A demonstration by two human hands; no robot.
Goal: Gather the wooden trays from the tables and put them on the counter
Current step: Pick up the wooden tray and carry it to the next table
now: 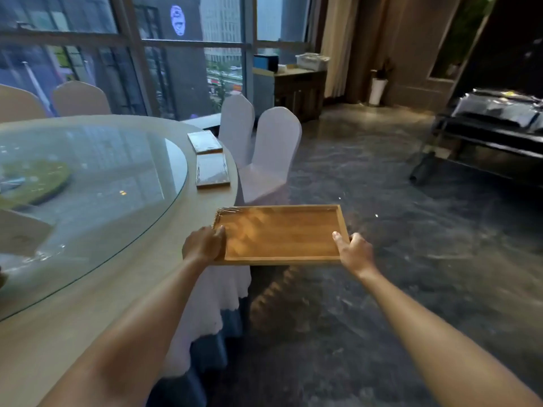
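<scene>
A rectangular wooden tray (280, 234) with a low rim is held level in front of me, past the right edge of the round table (123, 283), over the floor. My left hand (204, 245) grips its left short end and my right hand (354, 251) grips its right short end, thumbs on top. Two more flat trays lie on the table's far right edge: a nearer tray (212, 171) and a farther tray (204, 141), both glossy with window glare.
The table carries a round glass turntable (88, 177). Two white-covered chairs (271, 155) stand at its right side and two beige chairs (80, 98) behind it. A wooden cabinet (298, 89) stands by the window. A dark cart (493, 133) stands at right on dark marble floor.
</scene>
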